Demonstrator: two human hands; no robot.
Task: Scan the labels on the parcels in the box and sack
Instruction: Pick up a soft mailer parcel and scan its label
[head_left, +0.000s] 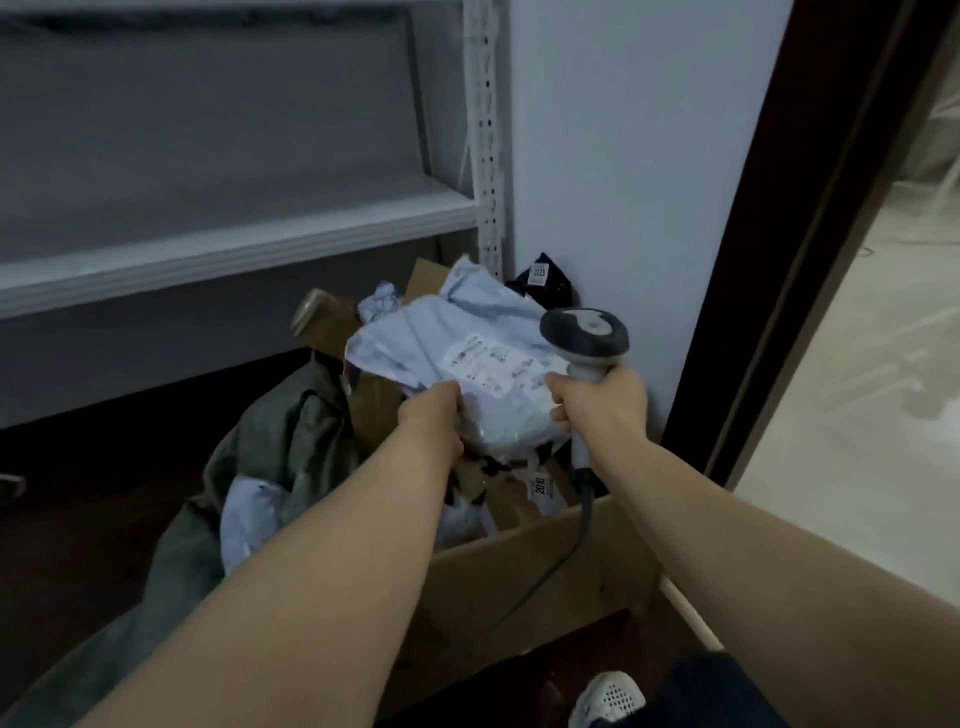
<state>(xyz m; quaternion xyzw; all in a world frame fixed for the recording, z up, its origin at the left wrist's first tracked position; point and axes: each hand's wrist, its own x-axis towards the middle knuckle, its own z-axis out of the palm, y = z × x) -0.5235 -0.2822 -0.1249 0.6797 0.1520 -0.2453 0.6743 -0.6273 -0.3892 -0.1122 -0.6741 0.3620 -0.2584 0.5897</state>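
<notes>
The task seems midway: above the box (519, 566), the left hand (434, 415) grips a pale parcel (457, 343) label-up and the right hand (605, 402) clasps the scanner (584, 332) just beside its label (491, 371), while other parcels (540, 486) in the box and the sack (291, 431) beside it likely remain.

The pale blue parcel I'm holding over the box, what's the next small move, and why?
Probably swing the scanner left and tip its head down at the white label. The left hand grips the parcel with the label facing up and uncovered. The right hand holds the scanner beside the label's right edge, not yet over it.
</notes>
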